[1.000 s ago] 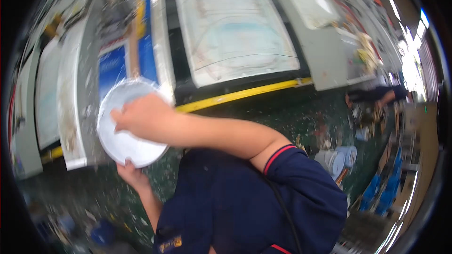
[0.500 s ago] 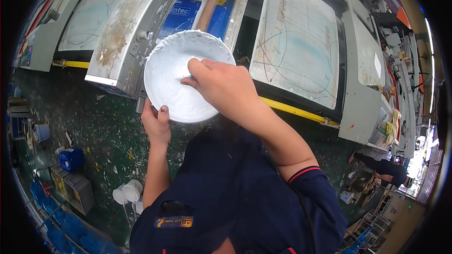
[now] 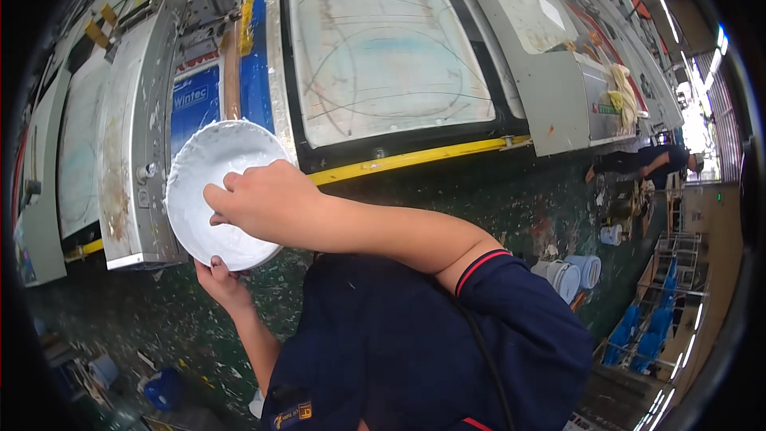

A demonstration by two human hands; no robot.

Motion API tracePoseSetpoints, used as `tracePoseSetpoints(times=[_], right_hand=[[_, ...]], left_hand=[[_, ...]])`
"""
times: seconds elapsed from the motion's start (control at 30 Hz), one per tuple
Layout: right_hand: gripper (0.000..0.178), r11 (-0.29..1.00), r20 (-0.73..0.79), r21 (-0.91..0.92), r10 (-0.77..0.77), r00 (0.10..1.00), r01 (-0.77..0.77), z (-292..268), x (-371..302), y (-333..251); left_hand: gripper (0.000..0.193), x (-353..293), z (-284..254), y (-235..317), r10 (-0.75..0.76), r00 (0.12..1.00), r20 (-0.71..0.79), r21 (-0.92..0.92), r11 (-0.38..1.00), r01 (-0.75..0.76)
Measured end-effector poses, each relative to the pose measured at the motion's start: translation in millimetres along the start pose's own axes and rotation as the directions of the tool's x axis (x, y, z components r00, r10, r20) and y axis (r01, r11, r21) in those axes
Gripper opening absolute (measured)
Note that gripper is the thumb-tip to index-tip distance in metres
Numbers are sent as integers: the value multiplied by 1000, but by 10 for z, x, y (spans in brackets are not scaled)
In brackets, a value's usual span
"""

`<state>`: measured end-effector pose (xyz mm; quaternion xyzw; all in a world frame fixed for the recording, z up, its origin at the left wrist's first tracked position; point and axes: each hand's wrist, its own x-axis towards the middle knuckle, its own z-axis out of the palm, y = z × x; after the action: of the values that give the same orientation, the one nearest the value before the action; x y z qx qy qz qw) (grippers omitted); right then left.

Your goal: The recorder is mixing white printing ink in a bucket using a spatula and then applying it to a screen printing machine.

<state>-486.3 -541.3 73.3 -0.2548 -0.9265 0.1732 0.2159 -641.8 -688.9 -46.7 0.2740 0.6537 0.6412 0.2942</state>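
Observation:
A round white bowl (image 3: 259, 137) has thick white paste (image 3: 195, 219) coating its inside and crusted along its rim. My left hand (image 3: 225, 286) supports it at the near lower edge, thumb against the outside and fingers mostly hidden beneath. Inside the bowl is my right hand (image 3: 267, 201), knuckles up and fingers curled closed. Whatever it grips is hidden behind the fingers and the paste. Just beyond the bowl are a blue printing screen (image 3: 194, 104) and a brown wooden bar (image 3: 232, 84).
A pale stained platen (image 3: 391, 56) lies beyond my right forearm, with a yellow rail (image 3: 415, 163) along its near edge. A metal machine housing (image 3: 124, 183) stands left of the bowl. Lidded white buckets (image 3: 562, 278) sit on the paint-spotted floor. Another person (image 3: 650, 161) is bent over at far right.
The view has swung rightward, so the machines and bowl appear farther left. My right hand stays closed in the bowl, and my left hand still supports it.

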Motion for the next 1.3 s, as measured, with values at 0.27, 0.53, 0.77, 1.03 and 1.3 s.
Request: tracePoseSetpoints(times=[0.27, 0.53, 0.77, 1.03, 1.3], right_hand=[[29, 999, 34, 30, 12, 999, -13, 29, -69, -9], [32, 1000, 4, 21, 12, 1000, -12, 28, -19, 15], [32, 996, -25, 86, -30, 999, 32, 107, 0, 17], [32, 995, -62, 78, -60, 996, 65, 69, 1, -11], [30, 992, -25, -10, -129, 991, 129, -598, 273, -142]], left_hand=[[61, -44, 80, 89, -1, 1000, 1, 24, 1000, 1], [60, 1, 85, 60, 7, 1000, 6, 43, 999, -7], [56, -15, 42, 47, 43, 999, 7, 59, 997, -43], [54, 28, -17, -22, 56, 998, 2, 110, 992, -56], [48, 38, -71, -171, -18, 1000, -22, -34, 999, 17]])
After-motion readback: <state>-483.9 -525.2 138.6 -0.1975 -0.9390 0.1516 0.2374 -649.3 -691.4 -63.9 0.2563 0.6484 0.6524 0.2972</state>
